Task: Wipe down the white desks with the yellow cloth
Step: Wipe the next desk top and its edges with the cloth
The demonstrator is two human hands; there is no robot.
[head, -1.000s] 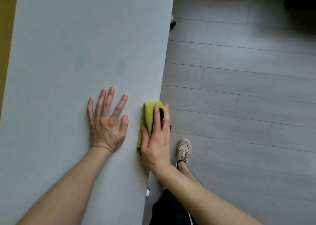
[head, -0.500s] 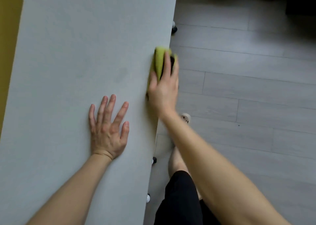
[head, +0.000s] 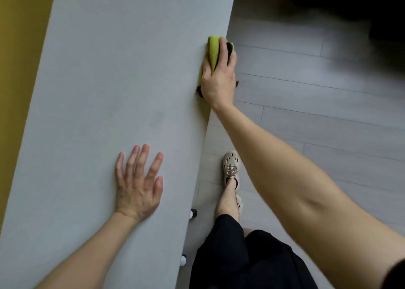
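Head view: right hand grips the cloth over the desk edge, fingers curled round it; left hand lies flat on the desk, fingers spread.

Just one cam, strapped to my head, so it's basically my POV: facing fwd and tilted steeply down. Wide-angle lens. The white desk runs up the left of frame and the floor fills the right, w/ my shoe almost straight below. It's close in: both forearms enter from the bottom, left hand near the lens, right hand on the yellow cloth further up-frame at the desk's edge.
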